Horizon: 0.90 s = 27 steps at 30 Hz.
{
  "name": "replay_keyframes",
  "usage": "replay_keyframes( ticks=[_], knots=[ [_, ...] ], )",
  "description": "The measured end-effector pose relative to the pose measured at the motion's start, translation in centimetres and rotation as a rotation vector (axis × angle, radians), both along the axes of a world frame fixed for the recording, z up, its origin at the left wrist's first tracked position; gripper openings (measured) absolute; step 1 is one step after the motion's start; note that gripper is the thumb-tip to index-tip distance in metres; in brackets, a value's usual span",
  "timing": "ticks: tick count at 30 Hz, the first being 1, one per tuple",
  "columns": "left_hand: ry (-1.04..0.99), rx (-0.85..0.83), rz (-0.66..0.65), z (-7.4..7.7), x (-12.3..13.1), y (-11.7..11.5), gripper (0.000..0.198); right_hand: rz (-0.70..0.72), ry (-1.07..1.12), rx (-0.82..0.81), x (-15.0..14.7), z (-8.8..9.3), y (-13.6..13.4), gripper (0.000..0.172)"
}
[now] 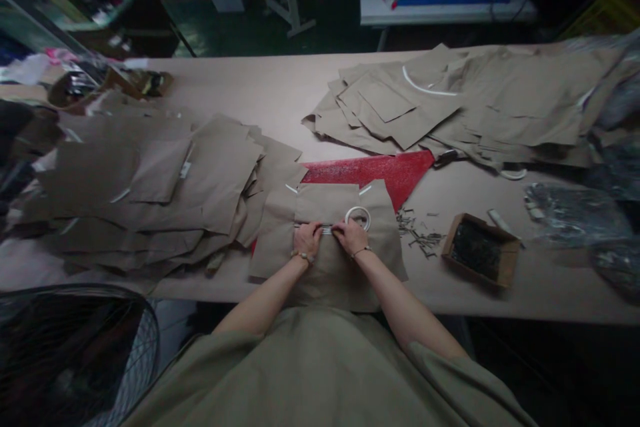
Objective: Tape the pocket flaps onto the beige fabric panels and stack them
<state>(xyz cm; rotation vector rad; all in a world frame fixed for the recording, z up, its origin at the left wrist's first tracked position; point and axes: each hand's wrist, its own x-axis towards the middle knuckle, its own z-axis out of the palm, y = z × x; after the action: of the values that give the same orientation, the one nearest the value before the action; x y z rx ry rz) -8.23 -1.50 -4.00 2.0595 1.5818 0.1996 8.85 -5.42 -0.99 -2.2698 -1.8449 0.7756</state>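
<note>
Now my left hand (307, 241) and right hand (349, 237) pinch a thin pale strip (326, 230), fingers (336, 229) narrow, on a kraft paper sheet (325, 203) atop the counter (280, 90); a white ring (358, 217) lies just beside my right hand.

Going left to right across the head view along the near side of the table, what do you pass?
Stacked kraft paper sheets → left hand → right hand → scattered small metal pieces → open cardboard box → crumpled clear plastic bags

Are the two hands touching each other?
Apart: the head view shows a small gap between left hand and right hand, a pale strip in it.
</note>
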Motion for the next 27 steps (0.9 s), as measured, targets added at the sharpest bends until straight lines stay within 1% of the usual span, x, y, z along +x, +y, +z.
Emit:
replay_keyframes(
  ticks=[4,9,15,22,27],
  knots=[
    [-0.015,-0.004,-0.012,0.10,0.10,0.14,0.027,0.012,-0.012,-0.013,0.01,-0.11,0.31,0.028],
    [-0.012,-0.002,-0.013,-0.03,0.00,0.21,0.025,0.020,-0.012,-0.041,0.07,0.19,0.48,0.027],
    [-0.051,0.008,-0.120,0.33,-0.57,0.10,0.024,0.014,-0.013,-0.060,0.22,0.21,0.60,0.027],
    [-0.005,0.036,-0.169,0.71,-0.66,-0.03,0.026,0.006,-0.013,-0.071,0.23,0.21,0.70,0.028],
    [0.045,0.071,-0.161,0.72,-0.41,-0.17,0.027,-0.006,-0.023,-0.093,0.05,0.41,0.74,0.030]
  ],
)
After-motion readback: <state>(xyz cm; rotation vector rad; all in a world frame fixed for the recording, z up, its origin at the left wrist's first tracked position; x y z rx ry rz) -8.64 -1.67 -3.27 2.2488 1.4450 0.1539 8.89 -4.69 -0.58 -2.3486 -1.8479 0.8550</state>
